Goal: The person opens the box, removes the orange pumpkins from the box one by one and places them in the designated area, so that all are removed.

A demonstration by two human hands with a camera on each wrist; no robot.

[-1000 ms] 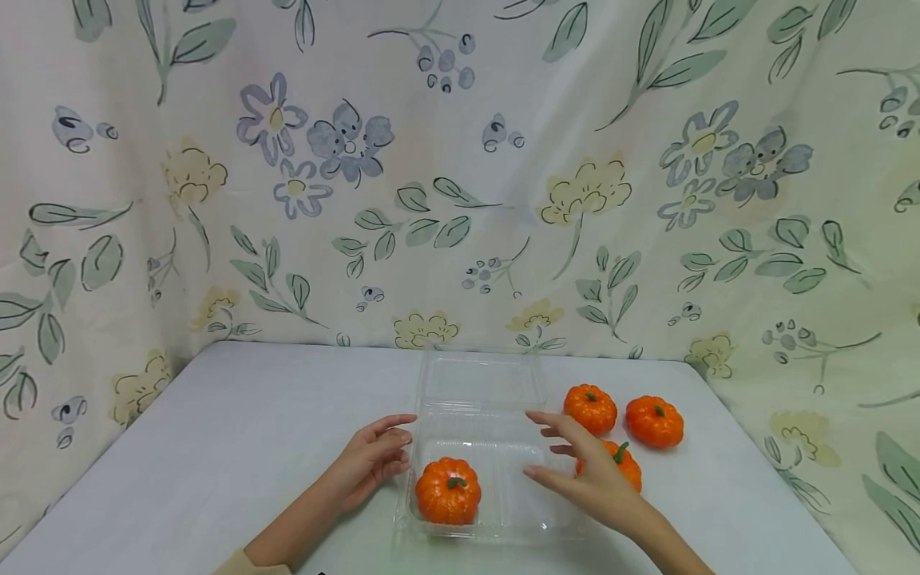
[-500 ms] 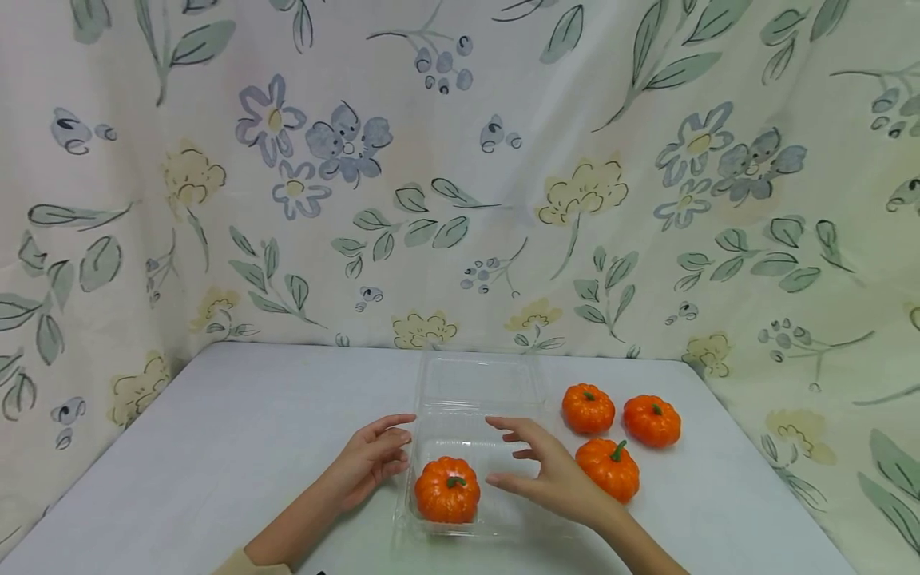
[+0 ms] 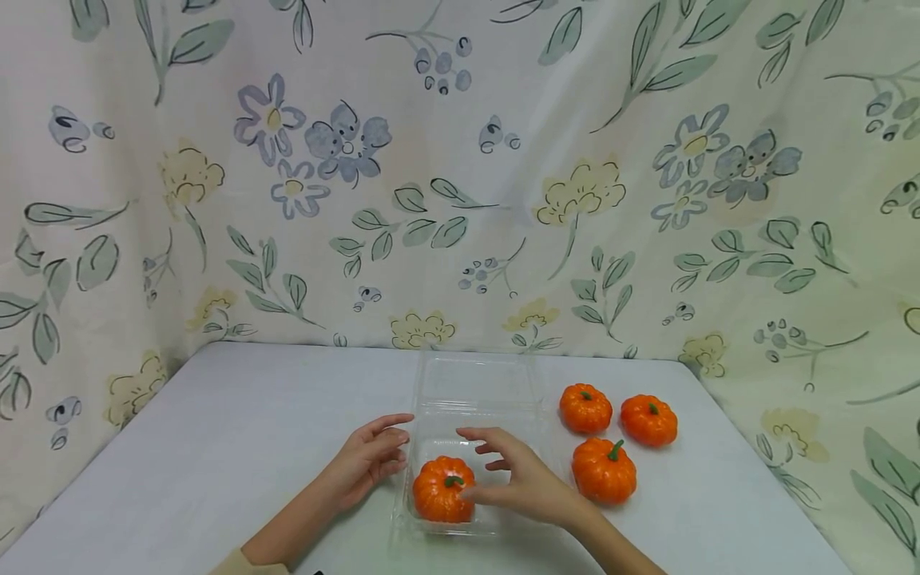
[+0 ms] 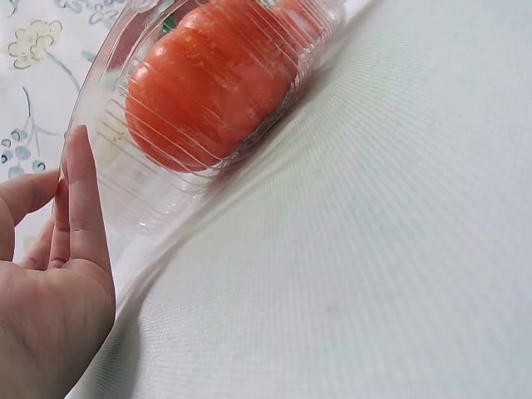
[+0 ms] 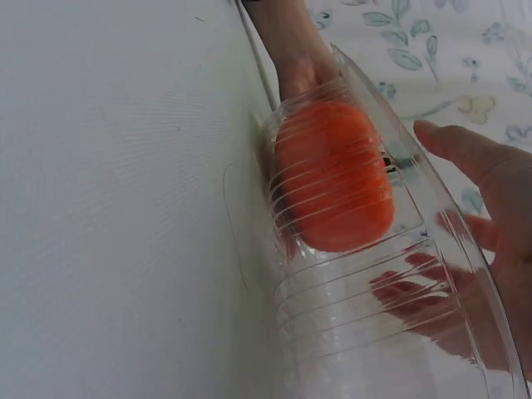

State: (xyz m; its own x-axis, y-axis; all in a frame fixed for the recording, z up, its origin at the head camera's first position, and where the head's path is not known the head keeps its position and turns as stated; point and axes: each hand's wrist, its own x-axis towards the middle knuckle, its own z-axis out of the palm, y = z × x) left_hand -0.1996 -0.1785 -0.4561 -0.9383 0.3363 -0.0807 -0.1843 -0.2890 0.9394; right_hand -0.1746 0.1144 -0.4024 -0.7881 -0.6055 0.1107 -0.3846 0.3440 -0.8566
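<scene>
A clear plastic clamshell container lies open on the table, its lid folded back toward the curtain. In its left part sits an orange toy pumpkin with a green stem. My left hand is at the container's left side; in the left wrist view its fairly straight fingers reach right up to the clear rim. Over the container my right hand has its fingers spread and holds nothing. Its thumb overlaps the pumpkin's right edge in the head view. In the right wrist view the pumpkin shows through the ribbed wall.
To the right of the container are three more orange pumpkins: one at the back, one farther right and one nearer. A white cloth covers the table. Behind it hangs a floral curtain.
My right hand has moved left across the container, away from the nearer loose pumpkin and toward the one inside. The left hand has stayed at the container's left side.
</scene>
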